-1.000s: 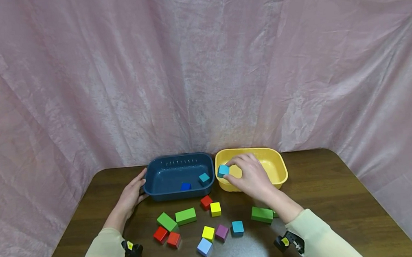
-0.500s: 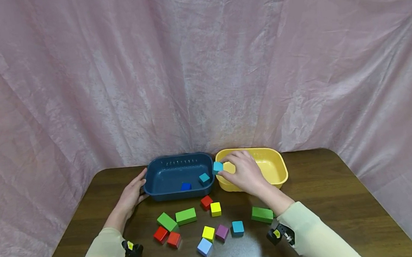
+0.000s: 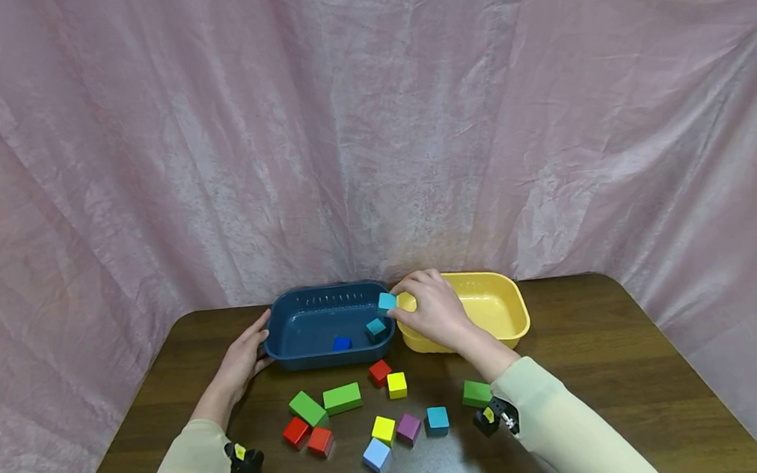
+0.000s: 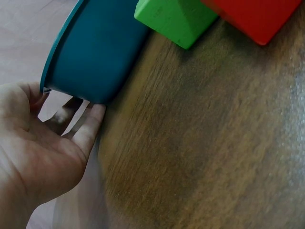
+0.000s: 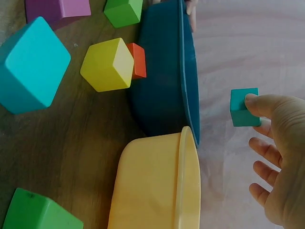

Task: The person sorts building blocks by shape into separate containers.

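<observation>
My right hand [image 3: 433,308] pinches a light blue cube [image 3: 387,303] between thumb and fingertips. In the right wrist view the cube [image 5: 244,108] is up above the rims of both basins, its other fingers loosely bent. From the head view it overlaps the right end of the dark blue basin [image 3: 333,359]. Inside that basin lie a teal cube [image 3: 376,330] and a deep blue cube [image 3: 342,343]. My left hand [image 3: 242,363] rests with extended fingers against the basin's left end; the left wrist view has its fingertips [image 4: 97,112] at the wall below the rim.
A yellow basin [image 3: 520,325] stands right beside the blue one. In front lie green blocks [image 3: 341,398], red cubes [image 3: 296,432], yellow cubes [image 3: 397,385], a purple cube [image 3: 409,429], a turquoise cube [image 3: 437,421] and a pale blue cube [image 3: 377,456]. A pink curtain [image 3: 369,132] hangs behind the table.
My right hand has carried the light blue cube leftward and slightly back, from over the yellow basin to the blue basin's right end. My left hand has stayed in place.
</observation>
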`<action>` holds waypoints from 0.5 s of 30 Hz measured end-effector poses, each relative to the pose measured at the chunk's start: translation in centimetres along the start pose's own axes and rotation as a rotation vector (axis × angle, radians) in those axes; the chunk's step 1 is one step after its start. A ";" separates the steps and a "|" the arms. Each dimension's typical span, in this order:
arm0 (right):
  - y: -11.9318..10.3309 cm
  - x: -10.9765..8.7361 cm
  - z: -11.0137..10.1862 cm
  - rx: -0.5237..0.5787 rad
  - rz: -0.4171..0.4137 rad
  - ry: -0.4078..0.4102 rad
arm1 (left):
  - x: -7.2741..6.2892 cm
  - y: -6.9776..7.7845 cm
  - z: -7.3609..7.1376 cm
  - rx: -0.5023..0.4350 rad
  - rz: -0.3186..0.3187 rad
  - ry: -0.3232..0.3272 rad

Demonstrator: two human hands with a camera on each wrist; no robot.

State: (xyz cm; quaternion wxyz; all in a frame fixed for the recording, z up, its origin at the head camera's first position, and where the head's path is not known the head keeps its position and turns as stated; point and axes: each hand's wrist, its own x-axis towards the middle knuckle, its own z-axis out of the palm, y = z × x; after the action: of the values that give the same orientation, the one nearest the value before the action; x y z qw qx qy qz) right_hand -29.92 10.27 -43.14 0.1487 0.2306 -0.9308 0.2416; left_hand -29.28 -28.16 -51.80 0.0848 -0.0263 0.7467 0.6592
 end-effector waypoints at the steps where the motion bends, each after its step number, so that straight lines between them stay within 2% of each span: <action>1: 0.0 0.1 0.1 -0.002 0.004 -0.006 | 0.0 0.0 0.0 -0.001 0.000 0.000; 15: -0.7 1.1 1.5 -0.046 0.016 -0.090 | 0.1 -0.1 0.1 -0.009 -0.007 0.003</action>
State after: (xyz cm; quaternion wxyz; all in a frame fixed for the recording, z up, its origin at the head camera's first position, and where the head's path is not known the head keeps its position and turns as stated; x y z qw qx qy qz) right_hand -30.78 8.58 -43.67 0.1103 0.2303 -0.9436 0.2107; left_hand -29.37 -28.12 -51.92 0.0859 -0.0300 0.7438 0.6622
